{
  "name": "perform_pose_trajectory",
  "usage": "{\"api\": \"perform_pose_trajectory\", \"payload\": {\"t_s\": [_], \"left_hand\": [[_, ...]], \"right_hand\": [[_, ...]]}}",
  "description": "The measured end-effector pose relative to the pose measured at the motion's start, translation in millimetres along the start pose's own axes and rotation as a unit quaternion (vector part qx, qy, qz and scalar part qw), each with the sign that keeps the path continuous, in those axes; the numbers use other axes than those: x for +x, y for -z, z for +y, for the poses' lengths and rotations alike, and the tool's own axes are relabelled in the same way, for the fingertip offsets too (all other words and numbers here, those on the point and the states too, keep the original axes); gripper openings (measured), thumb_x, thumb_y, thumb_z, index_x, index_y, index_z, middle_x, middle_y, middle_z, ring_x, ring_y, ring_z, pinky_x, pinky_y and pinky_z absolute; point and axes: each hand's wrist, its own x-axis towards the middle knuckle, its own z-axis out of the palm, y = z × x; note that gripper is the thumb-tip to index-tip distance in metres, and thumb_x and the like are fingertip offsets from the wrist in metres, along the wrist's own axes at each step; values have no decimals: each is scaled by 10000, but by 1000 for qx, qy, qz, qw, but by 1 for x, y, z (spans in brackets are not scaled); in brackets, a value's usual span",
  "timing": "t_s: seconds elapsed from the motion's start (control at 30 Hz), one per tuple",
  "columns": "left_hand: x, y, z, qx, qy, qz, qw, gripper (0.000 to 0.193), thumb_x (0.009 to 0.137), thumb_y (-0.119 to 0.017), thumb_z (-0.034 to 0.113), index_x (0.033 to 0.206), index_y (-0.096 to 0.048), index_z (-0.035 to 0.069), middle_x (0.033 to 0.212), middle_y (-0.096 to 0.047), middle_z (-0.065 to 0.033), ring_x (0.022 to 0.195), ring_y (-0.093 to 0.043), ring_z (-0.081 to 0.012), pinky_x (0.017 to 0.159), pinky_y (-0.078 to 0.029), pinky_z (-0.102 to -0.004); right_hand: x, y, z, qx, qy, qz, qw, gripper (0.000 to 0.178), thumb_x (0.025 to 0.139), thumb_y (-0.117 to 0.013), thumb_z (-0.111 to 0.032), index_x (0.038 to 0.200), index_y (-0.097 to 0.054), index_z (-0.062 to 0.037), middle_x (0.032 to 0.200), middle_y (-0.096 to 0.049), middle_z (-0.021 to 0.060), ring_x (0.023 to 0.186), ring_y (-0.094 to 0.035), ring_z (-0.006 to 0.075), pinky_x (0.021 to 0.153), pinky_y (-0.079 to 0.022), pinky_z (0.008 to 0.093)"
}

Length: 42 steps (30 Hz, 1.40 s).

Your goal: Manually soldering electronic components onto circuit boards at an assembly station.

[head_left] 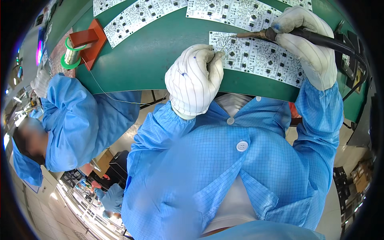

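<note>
A white circuit board (276, 64) with small black chips lies on the green table mat (148, 64). My right hand (312, 52), in a white striped glove, grips a soldering iron (330, 41) by its dark handle. The iron's tip points left, over the board's upper left part. My left hand (192, 80), gloved too, is closed at the board's left end and pinches a thin solder wire (227, 43). The wire's end reaches up close to the iron's tip; whether they touch I cannot tell. More wire runs from the left toward this hand.
More circuit boards (144, 18) lie along the far side. A solder spool (71, 57) hangs on a reddish-brown stand (95, 45) at the left. The iron's cable (362, 64) loops down at the right, near dark equipment (348, 60). A co-worker in blue (76, 120) sits at the left.
</note>
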Motion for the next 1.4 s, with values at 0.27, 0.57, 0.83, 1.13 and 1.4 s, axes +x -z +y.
{"api": "perform_pose_trajectory", "payload": {"t_s": [0.27,0.57,0.83,1.13,1.4], "left_hand": [[-1,-1,-1,15,-6,8,1000,239,792,-773,104,926,-590,29,901,-667,-112,720,-661,-260,603,-545,-338],[-2,0,-2,0,0,22,1000,229,786,-763,70,934,-596,22,892,-672,-116,714,-666,-259,612,-550,-333],[0,2,-2,17,-26,20,999,222,788,-758,73,936,-599,27,907,-672,-97,744,-669,-249,624,-550,-330],[0,-2,2,9,31,18,999,213,793,-754,81,927,-591,49,886,-676,-92,699,-660,-263,605,-546,-339],[3,-5,5,14,4,21,1000,216,793,-755,87,922,-589,43,874,-668,-88,685,-650,-263,596,-540,-342]], "right_hand": [[4,0,-27,1,-75,6,997,214,656,-773,-201,743,-656,-45,735,-656,73,663,-631,225,629,-469,327],[-40,13,6,-193,167,91,963,151,798,-684,5,949,-685,9,932,-661,107,841,-653,199,733,-529,297],[-151,78,84,-226,131,471,842,148,892,-659,8,1020,-659,82,994,-703,183,908,-711,244,813,-588,318],[-81,54,14,-124,141,108,976,147,813,-670,-6,949,-717,24,1054,-674,131,897,-681,207,694,-556,286],[-20,7,6,-47,75,-21,996,147,821,-693,-114,881,-674,19,960,-642,87,852,-639,183,739,-515,299]]}}
